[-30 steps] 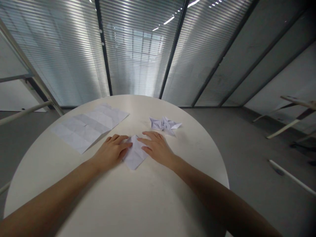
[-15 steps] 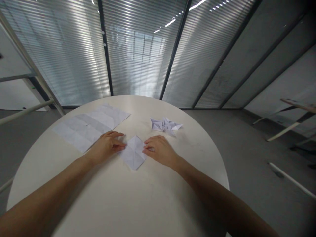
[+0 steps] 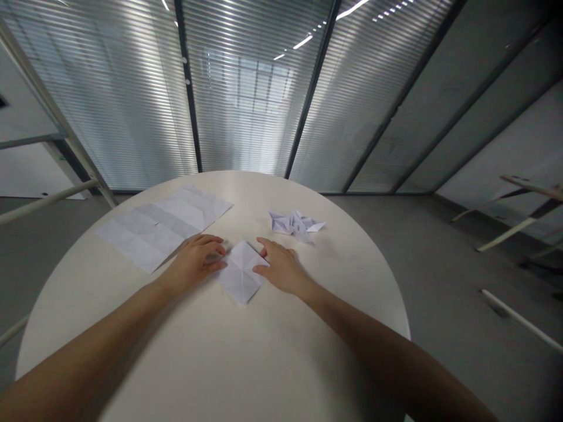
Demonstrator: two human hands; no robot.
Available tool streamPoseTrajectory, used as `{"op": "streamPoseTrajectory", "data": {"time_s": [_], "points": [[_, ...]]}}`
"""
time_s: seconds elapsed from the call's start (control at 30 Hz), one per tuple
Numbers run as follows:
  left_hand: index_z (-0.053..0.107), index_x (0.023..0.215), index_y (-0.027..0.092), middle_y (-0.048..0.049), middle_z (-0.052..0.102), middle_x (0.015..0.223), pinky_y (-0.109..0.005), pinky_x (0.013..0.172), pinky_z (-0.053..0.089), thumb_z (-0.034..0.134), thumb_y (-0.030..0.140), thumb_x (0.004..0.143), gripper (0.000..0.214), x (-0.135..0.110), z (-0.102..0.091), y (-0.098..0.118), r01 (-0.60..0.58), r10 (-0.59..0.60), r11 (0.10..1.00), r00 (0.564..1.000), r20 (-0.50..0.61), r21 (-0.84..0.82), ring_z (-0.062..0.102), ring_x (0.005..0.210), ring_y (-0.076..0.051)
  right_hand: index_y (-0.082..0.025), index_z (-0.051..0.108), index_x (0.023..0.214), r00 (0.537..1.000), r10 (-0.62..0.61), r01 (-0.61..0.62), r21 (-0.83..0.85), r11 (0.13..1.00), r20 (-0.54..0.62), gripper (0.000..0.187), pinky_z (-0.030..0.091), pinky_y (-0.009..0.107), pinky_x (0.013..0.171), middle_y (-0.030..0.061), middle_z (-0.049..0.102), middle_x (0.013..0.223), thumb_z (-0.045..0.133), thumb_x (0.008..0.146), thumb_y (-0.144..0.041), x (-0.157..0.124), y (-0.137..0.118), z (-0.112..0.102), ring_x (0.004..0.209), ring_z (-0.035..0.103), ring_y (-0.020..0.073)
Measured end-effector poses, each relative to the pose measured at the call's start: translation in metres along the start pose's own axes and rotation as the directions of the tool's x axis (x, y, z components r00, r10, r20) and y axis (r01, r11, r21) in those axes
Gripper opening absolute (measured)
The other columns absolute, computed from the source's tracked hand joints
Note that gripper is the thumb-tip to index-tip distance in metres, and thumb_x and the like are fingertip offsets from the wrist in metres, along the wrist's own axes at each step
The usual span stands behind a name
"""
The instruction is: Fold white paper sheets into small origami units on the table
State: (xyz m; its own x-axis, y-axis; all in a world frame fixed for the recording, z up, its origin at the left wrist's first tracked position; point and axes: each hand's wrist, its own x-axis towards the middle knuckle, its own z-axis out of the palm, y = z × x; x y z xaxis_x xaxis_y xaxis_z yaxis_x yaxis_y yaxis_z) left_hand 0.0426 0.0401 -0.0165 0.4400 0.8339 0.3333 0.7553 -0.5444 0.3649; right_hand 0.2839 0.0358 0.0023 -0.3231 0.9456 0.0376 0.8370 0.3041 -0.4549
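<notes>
A small folded paper square (image 3: 241,275) lies as a diamond on the white round table (image 3: 211,363), with crease lines crossing at its middle. My left hand (image 3: 197,258) is at its left corner, thumb and curled fingers closed on the edge. At the right corner, my right hand (image 3: 281,266) has its thumb on top of the paper and its fingers round the far right edge. Part of that corner is hidden under the hand. Just beyond my right hand sits a folded paper figure (image 3: 294,224) with pointed tips.
A large creased paper sheet (image 3: 162,225) lies flat on the table's left side, close to my left forearm. Glass panels with blinds (image 3: 250,117) stand behind the table. A metal frame (image 3: 74,140) is at the left, and another table (image 3: 532,187) at the far right.
My right hand's thumb and forefinger have spread further apart, with the thumb now over the paper. The folded paper shows wider on its right side. My left hand has barely moved.
</notes>
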Motion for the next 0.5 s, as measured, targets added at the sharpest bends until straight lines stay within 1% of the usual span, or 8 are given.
{"op": "streamPoseTrajectory", "data": {"time_s": [0.07, 0.13, 0.2, 0.27, 0.33, 0.4, 0.47, 0.5], "points": [[0.063, 0.104, 0.022, -0.0076, 0.061, 0.119, -0.041, 0.097, 0.04, 0.061, 0.042, 0.078, 0.033, 0.0, 0.0, -0.001, 0.015, -0.015, 1.0, 1.0, -0.013, 0.009, 0.055, 0.11, -0.025, -0.021, 0.045, 0.129, 1.0, 0.019, -0.02, 0.033, 0.999, 0.015, 0.065, 0.032, 0.036, 0.085, 0.0034, 0.064, 0.102, 0.071, 0.07, -0.028, 0.002, 0.002, -0.002, 0.098, 0.056, 0.0206], [0.058, 0.115, 0.023, -0.0071, 0.061, 0.12, -0.041, 0.098, 0.04, 0.06, 0.044, 0.078, 0.042, -0.001, 0.001, -0.001, 0.025, -0.025, 0.999, 1.0, -0.017, 0.025, 0.054, 0.111, -0.025, -0.022, 0.054, 0.12, 1.0, 0.015, -0.016, 0.042, 0.999, 0.016, 0.058, 0.033, 0.033, 0.08, 0.002, 0.064, 0.098, 0.074, 0.066, -0.029, 0.003, 0.004, -0.004, 0.092, 0.056, 0.0193], [0.058, 0.117, 0.023, -0.0073, 0.061, 0.119, -0.042, 0.097, 0.04, 0.058, 0.045, 0.08, 0.043, -0.001, 0.001, 0.001, 0.024, -0.024, 0.999, 1.0, -0.017, 0.046, 0.054, 0.111, -0.026, -0.022, 0.061, 0.109, 1.0, 0.003, -0.003, 0.06, 0.998, 0.002, 0.048, 0.034, 0.03, 0.074, 0.0009, 0.064, 0.093, 0.076, 0.064, -0.029, 0.003, 0.006, -0.003, 0.085, 0.056, 0.0178], [0.06, 0.114, 0.022, -0.0073, 0.064, 0.113, -0.042, 0.094, 0.04, 0.055, 0.042, 0.083, 0.038, -0.002, 0.001, 0.003, 0.016, -0.015, 0.998, 1.0, -0.014, 0.062, 0.055, 0.106, -0.025, -0.02, 0.063, 0.098, 1.0, 0.009, -0.006, 0.096, 0.995, -0.025, 0.038, 0.034, 0.028, 0.069, -0.0001, 0.064, 0.086, 0.077, 0.063, -0.028, 0.003, 0.008, -0.001, 0.079, 0.055, 0.0163], [0.062, 0.11, 0.022, -0.0061, 0.067, 0.101, -0.041, 0.089, 0.042, 0.053, 0.037, 0.085, 0.031, -0.001, 0.0, 0.007, 0.009, -0.008, 0.998, 1.0, -0.016, 0.063, 0.058, 0.097, -0.023, -0.019, 0.063, 0.088, 0.997, -0.018, 0.027, 0.11, 0.994, -0.078, 0.027, 0.034, 0.028, 0.068, -0.0005, 0.063, 0.082, 0.076, 0.065, -0.026, 0.003, 0.008, 0.001, 0.077, 0.054, 0.0159], [0.064, 0.104, 0.021, -0.004, 0.068, 0.088, -0.039, 0.085, 0.042, 0.053, 0.033, 0.085, 0.025, -0.001, -0.002, 0.01, 0.008, -0.006, 0.999, 0.999, -0.048, 0.048, 0.059, 0.087, -0.021, -0.019, 0.062, 0.079, 0.984, -0.095, 0.111, 0.101, 0.989, -0.153, 0.015, 0.034, 0.029, 0.07, -0.0004, 0.063, 0.081, 0.073, 0.07, -0.023, 0.001, 0.007, 0.0, 0.078, 0.053, 0.0158], [0.065, 0.093, 0.02, -0.0025, 0.066, 0.08, -0.038, 0.082, 0.042, 0.053, 0.031, 0.085, 0.018, -0.001, -0.004, 0.014, -0.001, 0.004, 1.0, 0.993, -0.117, 0.027, 0.059, 0.081, -0.019, -0.019, 0.062, 0.074, 0.952, -0.189, 0.216, 0.091, 0.972, -0.241, 0.007, 0.034, 0.03, 0.074, -0.0004, 0.063, 0.079, 0.068, 0.075, -0.021, -0.001, 0.005, -0.002, 0.079, 0.054, 0.0156], [0.065, 0.088, 0.02, -0.0022, 0.066, 0.078, -0.037, 0.082, 0.041, 0.053, 0.03, 0.085, 0.015, -0.002, -0.006, 0.016, -0.013, 0.015, 1.0, 0.987, -0.161, 0.016, 0.058, 0.08, -0.019, -0.019, 0.063, 0.072, 0.93, -0.229, 0.264, 0.087, 0.961, -0.288, 0.006, 0.034, 0.031, 0.076, -0.0004, 0.063, 0.077, 0.066, 0.077, -0.02, -0.002, 0.004, -0.004, 0.08, 0.054, 0.0155]]}}
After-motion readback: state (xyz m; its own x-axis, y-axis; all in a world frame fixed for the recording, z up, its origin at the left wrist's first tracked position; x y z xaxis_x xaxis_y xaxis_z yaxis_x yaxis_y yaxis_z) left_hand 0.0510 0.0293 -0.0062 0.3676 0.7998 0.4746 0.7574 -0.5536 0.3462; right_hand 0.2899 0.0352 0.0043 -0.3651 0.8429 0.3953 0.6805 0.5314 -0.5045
